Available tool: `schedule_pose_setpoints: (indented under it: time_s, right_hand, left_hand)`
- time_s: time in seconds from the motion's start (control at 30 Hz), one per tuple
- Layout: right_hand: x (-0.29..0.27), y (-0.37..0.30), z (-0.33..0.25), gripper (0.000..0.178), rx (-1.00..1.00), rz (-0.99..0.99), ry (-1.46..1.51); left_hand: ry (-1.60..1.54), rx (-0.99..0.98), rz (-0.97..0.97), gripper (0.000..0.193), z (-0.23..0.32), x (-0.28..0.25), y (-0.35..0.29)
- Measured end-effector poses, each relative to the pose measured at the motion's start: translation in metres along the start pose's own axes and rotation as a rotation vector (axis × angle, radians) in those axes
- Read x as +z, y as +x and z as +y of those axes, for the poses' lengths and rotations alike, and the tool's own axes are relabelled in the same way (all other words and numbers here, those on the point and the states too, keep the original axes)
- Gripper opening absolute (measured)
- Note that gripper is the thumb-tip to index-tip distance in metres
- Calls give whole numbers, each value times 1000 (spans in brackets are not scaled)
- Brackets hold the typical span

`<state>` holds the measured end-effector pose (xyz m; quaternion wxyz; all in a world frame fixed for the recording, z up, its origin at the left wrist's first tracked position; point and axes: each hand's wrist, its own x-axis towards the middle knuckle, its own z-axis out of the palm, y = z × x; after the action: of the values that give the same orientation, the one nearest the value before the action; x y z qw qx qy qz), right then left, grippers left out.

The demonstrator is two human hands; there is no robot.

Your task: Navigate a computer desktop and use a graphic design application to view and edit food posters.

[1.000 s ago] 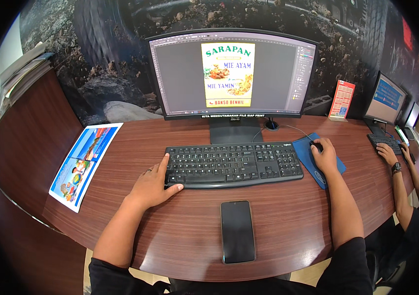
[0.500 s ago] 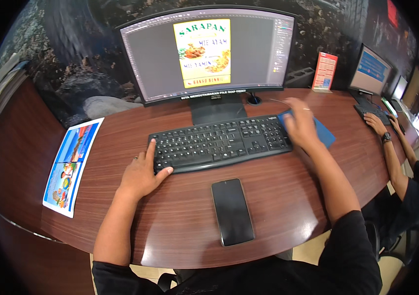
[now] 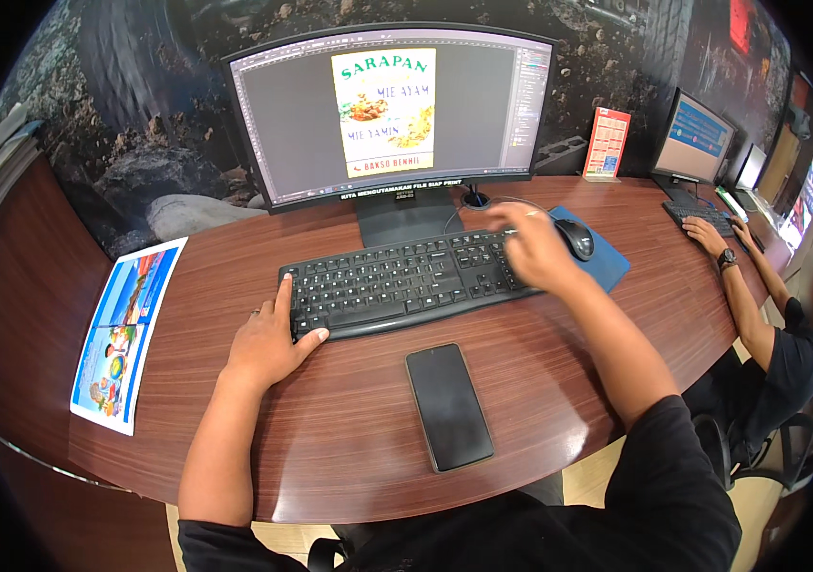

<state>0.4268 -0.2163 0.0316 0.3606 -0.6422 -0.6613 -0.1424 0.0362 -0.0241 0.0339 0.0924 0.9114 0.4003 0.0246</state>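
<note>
My left hand (image 3: 268,345) rests at the left end of the black keyboard (image 3: 378,288), thumb and index finger apart, with the index on the upper left keys and the thumb at the front edge. Nothing is in it. Over the keyboard's right end hovers my right hand (image 3: 538,253), empty, its fingers reaching left and slightly blurred. Just right of that hand, a black mouse (image 3: 574,238) sits on a blue mouse pad (image 3: 608,272). Behind the keyboard stands a curved monitor (image 3: 483,114) showing a yellow-edged food poster in an editing program.
A dark smartphone (image 3: 449,408) lies in front of the keyboard. Printed sheets (image 3: 130,334) are at the desk's left side. A red-and-white stand card (image 3: 607,143) is at the back right. Further right, a co-worker's hands (image 3: 707,235) are at another keyboard and monitor (image 3: 702,138).
My right hand has moved left, off the mouse area to over the keyboard's right end, uncovering the mouse. My left hand stays at the keyboard. The view has shifted slightly.
</note>
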Motion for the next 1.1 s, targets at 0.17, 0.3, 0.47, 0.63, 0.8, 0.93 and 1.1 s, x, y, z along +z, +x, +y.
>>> schedule_pose_setpoints:
  time_s: [0.17, 0.3, 0.47, 0.63, 0.8, 0.93, 1.1]
  right_hand:
    - [-25, -31, 11, 49, 140, -60, -58]
    - [-15, -40, 15, 45, 124, -125, -34]
    - [-39, -39, 6, 35, 143, 39, -121]
    - [-58, -58, 24, 31, 235, -256, -38]
    - [-79, -30, 47, 26, 260, 93, -79]
    - [-66, -58, 127, 25, 413, 422, -248]
    - [-35, -69, 133, 33, 578, 273, -255]
  left_hand:
    - [19, 29, 26, 107, -6, 6, 5]
    - [21, 27, 17, 107, 2, 1, 5]
    - [-6, 18, 2, 106, 0, 1, 1]
    - [-16, 11, -13, 107, 1, 2, 1]
    - [5, 27, -5, 107, -1, 3, 2]
    - [3, 19, -33, 108, 6, -2, 5]
    - [14, 33, -18, 107, -1, 1, 2]
